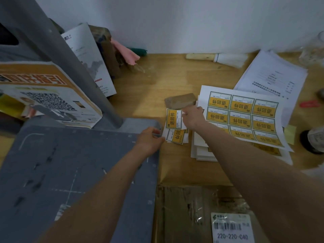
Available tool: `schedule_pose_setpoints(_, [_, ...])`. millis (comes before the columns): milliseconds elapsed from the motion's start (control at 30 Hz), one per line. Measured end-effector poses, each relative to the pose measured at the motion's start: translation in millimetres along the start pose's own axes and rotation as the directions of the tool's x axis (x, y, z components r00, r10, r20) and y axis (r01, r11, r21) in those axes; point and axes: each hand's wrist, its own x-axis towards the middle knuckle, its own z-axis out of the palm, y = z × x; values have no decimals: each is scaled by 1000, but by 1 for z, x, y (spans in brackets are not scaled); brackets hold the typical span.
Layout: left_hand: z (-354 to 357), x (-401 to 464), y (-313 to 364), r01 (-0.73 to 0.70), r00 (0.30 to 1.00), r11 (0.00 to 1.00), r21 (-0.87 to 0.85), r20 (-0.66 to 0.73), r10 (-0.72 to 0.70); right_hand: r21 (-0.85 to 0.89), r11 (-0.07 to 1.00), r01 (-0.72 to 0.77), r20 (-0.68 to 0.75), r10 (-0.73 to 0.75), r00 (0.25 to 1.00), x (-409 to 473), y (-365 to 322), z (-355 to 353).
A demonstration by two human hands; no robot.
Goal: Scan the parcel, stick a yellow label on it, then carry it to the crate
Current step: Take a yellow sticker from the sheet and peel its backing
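Nearest you, the parcel [201,214] sits on the counter [157,81], no yellow label on it yet; your right hand [192,118] fingers seem to pinch a cut label [173,119], left hand [149,139] rests loosely curled.

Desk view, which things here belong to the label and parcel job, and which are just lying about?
Job:
cardboard parcel
cut yellow labels, right hand on them
left hand at their edge
sheet of yellow labels

Lying about:
brush
printed papers
pink cloth
brown block
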Motion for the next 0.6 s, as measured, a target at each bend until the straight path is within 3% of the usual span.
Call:
schedule_pose_setpoints(100, [4, -1, 3, -15, 1000, 1000, 13, -1, 16, 119, 993, 16, -92, -5, 996, -1, 6, 0])
schedule_pose_setpoints(200, [7, -4, 7, -19, 1000, 1000, 9, -16, 19, 325, 946, -17, -201, 86, 976, -9, 7, -7])
schedule_pose_setpoints(333, [11, -11, 15, -24, 999, 1000, -17, -31, 24, 629, 777, -24, -195, 187, 963, -29, 7, -21])
schedule_pose_setpoints(433, [14, -18, 24, -1, 999, 997, -72, -44, -2, 748, 663, -33, -147, 214, 966, -44, 5, -30])
schedule_pose_setpoints(500, [14, -23, 29, 22, 998, 988, -156, -59, -32, 794, 607, -18, -128, 196, 972, -54, 4, -36])
schedule_pose_setpoints(600, [14, -31, 35, 27, 997, 911, -412, -54, -54, 822, 570, -1, -125, 182, 975, -69, 5, -43])
